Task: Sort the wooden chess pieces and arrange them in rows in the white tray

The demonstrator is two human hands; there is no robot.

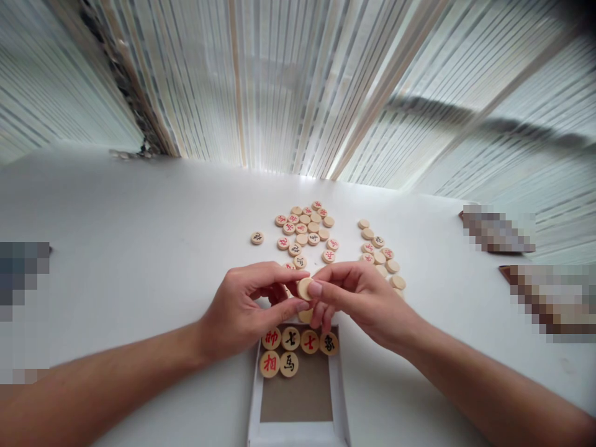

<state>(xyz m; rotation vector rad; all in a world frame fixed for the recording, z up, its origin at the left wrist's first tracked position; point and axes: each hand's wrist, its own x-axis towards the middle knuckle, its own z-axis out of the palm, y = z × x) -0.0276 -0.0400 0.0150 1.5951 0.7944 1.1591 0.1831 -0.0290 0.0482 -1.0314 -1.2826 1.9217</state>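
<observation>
A round wooden Chinese chess piece is pinched between my two hands, its plain side showing. My left hand grips its left side with thumb and fingertips. From the right, the thumb of my right hand presses on it, with the other fingers curled beneath. Just below the hands lies a shallow box holding several pieces face up, among them a red-marked piece and a black-marked piece in the second row. Another plain disc shows partly beneath the fingers at the box's far edge.
Loose chess pieces are scattered beyond my hands, some face up, some blank side up. A second cluster lies to the right. String curtains hang behind the white table. Blurred-out objects stand at the right edge.
</observation>
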